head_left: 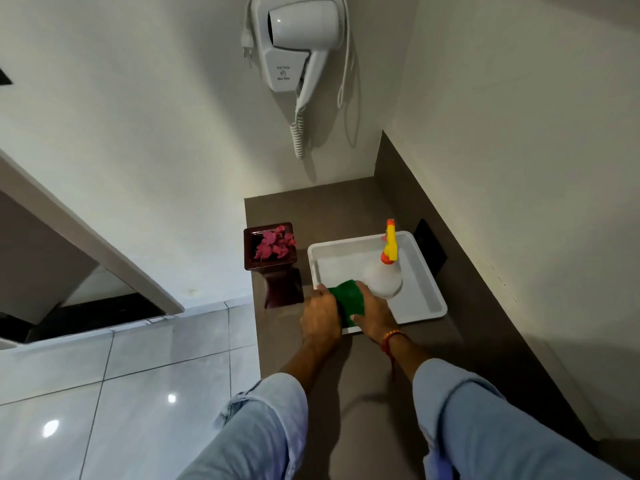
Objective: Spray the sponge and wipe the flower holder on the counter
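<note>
Brown counter [346, 209] | both hands, left [320, 315] and right [375, 315], clasp green sponge [348, 299] over tray [426, 271] | spray bottle [384, 275] untouched | flower holder [273, 261] unwiped

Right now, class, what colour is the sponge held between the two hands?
Green: the sponge shows best in the head view, over the white tray's near corner.

Counter [346, 209]: brown, matt, smooth, stone-like. Flower holder [277, 271]: dark red-brown, glossy, appears lacquered wood. Tray [426, 299]: white plastic, smooth, slight sheen. Spray bottle [382, 277]: translucent frosted plastic body; trigger head of glossy yellow and orange plastic. Sponge [348, 297]: green, matt, coarse-looking face. Hair dryer [301, 32]: white moulded plastic, satin, with coiled plastic cord. Floor tiles [104, 393]: grey, polished, reflective. Sleeves [263, 417]: pale blue woven cloth.
</note>
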Available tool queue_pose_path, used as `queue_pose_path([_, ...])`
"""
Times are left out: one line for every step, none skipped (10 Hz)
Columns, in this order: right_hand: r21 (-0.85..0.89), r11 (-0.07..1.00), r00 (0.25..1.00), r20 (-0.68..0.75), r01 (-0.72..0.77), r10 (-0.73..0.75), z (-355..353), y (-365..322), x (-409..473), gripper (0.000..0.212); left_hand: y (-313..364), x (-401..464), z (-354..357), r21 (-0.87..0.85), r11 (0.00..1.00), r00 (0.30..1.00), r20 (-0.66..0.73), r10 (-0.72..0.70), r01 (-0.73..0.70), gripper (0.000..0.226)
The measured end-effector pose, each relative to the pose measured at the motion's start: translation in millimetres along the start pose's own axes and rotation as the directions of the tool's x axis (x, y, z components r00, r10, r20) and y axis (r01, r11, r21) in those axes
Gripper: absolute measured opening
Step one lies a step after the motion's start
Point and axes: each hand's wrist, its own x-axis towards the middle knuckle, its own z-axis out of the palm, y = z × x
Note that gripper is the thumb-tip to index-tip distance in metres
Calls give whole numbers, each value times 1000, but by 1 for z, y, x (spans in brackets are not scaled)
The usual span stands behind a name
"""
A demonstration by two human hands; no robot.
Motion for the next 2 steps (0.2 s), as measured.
queue_pose_path([-192, 981, 998, -64, -17, 5, -5, -7, -9, 51, -6, -10, -18, 48, 983, 980, -82, 179, -175, 47])
queue_pose_path([-291, 956, 941, -311, 36, -130, -21, -21, -18, 32, -9, -21, -45, 182, 923, 919, -146, 365, -338, 51])
